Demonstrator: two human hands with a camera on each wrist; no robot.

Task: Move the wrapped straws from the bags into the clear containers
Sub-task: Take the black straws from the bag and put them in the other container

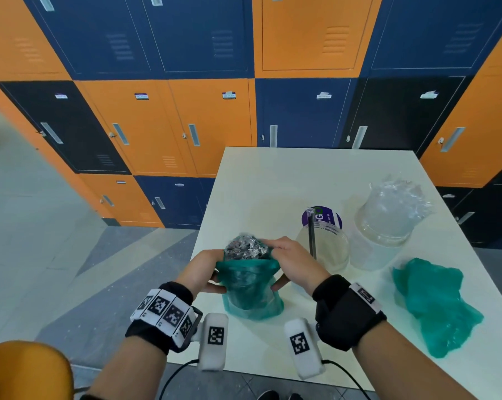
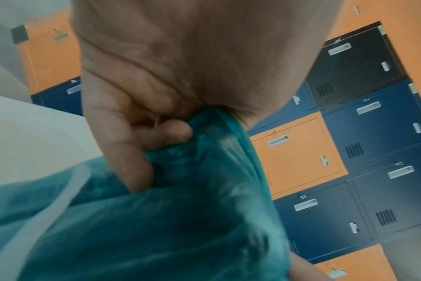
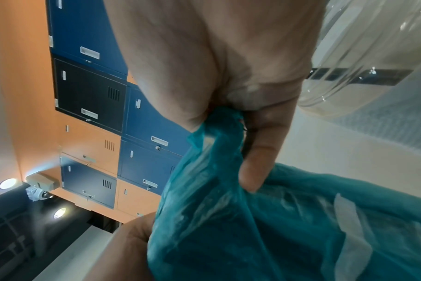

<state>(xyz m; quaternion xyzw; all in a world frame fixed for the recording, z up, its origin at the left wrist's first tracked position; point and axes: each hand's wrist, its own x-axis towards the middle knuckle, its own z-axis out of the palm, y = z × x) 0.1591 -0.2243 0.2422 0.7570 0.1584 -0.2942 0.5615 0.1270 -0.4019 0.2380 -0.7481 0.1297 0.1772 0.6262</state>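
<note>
Both hands, left hand (image 1: 202, 269) and right hand (image 1: 291, 262), pinch the teal bag (image 1: 248, 287) open near the desk's (image 1: 273, 174) front edge; wrapped straws (image 1: 244, 249) remain inside, apparently one straw (image 1: 312, 235) already in the clear container (image 1: 330, 252).

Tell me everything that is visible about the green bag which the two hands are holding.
The green bag is thin, translucent teal plastic, standing upright on the white table near its front-left edge. The left hand and right hand each pinch one side of its pushed-down rim. Crinkled clear-wrapped straws stick out of its open top.
</note>
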